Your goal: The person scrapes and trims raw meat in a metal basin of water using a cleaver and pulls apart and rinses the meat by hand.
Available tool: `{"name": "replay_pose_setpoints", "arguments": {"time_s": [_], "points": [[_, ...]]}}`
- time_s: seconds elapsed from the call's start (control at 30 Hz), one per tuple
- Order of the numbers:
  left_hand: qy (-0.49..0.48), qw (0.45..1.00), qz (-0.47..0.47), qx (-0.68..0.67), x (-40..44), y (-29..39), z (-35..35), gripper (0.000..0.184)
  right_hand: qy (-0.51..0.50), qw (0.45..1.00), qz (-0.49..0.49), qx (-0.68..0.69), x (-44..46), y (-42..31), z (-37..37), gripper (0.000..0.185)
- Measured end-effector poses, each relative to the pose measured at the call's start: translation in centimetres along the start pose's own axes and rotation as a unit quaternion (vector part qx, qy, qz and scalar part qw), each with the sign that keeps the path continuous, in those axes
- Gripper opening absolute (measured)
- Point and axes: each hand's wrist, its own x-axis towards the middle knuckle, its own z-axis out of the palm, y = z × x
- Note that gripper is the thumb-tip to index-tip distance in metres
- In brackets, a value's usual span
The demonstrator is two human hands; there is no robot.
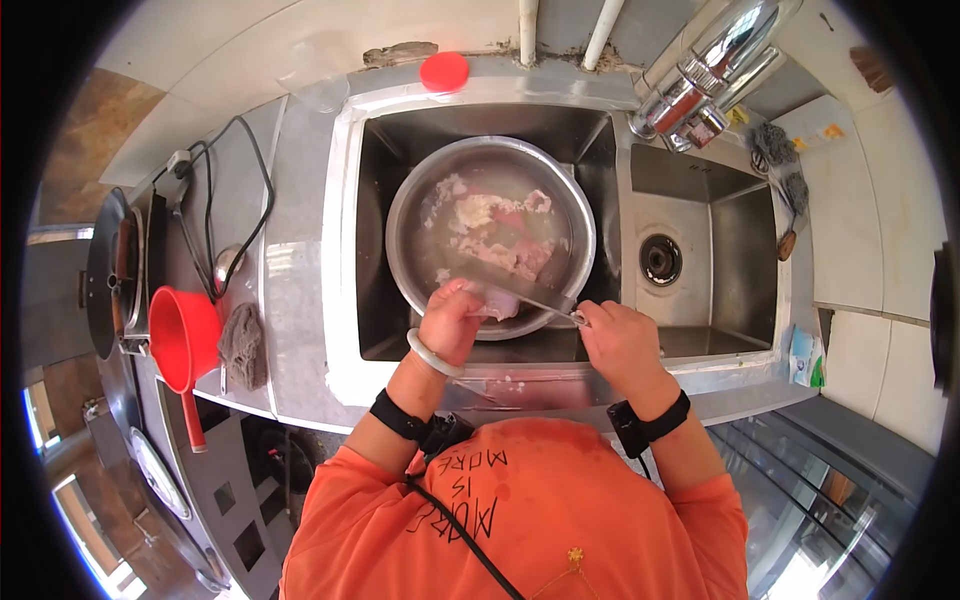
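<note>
A round metal basin (398, 240) of cloudy water stands in the left sink bowl, with pale pink and whitish pieces of raw meat (505, 225) in it. Over its near rim, my left hand (452, 315) is closed on a whitish-pink piece of meat (500, 302). My right hand (620, 340) grips the handle end of a knife (530, 290), whose blade points left across the basin. The blade lies against or just above the held piece; the exact contact is blurred. A pale bangle and a black strap circle my left wrist.
The right sink bowl (735, 270) has a drain (660, 260), with a chrome faucet (690, 100) behind. On the left counter are a red dipper (183, 340), a grey cloth (242, 345) and a black cable (268, 190). A red lid (444, 72) sits at the back edge.
</note>
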Motion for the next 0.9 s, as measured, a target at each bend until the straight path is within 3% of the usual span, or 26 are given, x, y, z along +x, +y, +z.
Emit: {"name": "replay_pose_setpoints", "arguments": {"time_s": [0.07,0.17,0.3,0.37,0.5,0.57,0.7,0.8,0.87,0.9], "points": [[0.069,0.997,-0.018,0.002,-0.3,1.1,2.0,0.023,0.001,1.0,0.017,0.0,0.0,0.6,-0.4,0.005],[0.096,0.995,-0.035,0.021,-0.3,1.7,3.6,0.023,-0.002,0.999,0.022,0.027,0.4,-0.3,-1.8,0.006],[0.028,1.0,-0.006,0.004,0.0,0.3,2.3,0.023,0.018,0.999,-0.03,0.021,0.5,-2.7,-1.6,0.01],[0.13,0.991,0.003,-0.012,-0.1,0.0,3.0,0.025,0.008,1.0,-0.02,0.02,0.2,-1.8,-0.6,0.012],[0.106,0.994,0.028,-0.003,-0.5,1.6,3.0,0.023,-0.008,0.999,0.013,-0.031,-0.9,0.6,0.8,0.01],[0.043,0.999,-0.005,-0.014,-0.1,1.9,1.9,0.018,-0.014,0.998,0.03,-0.046,-1.1,1.1,0.7,0.01],[0.087,0.996,0.004,0.021,-0.3,2.7,3.9,0.014,-0.027,0.995,0.095,-0.011,-0.7,0.9,-0.7,0.015],[0.063,0.998,-0.004,-0.009,-0.3,2.6,4.5,0.013,-0.003,0.998,0.035,0.05,0.6,-2.0,-2.2,0.017],[0.108,0.994,0.003,-0.013,-0.2,2.5,5.6,0.016,0.006,0.998,0.028,0.061,0.9,-2.7,-1.2,0.015],[0.023,1.0,-0.01,0.001,0.0,2.2,4.1,0.024,0.011,0.997,0.017,0.076,0.9,-2.8,-0.5,0.014]]}}
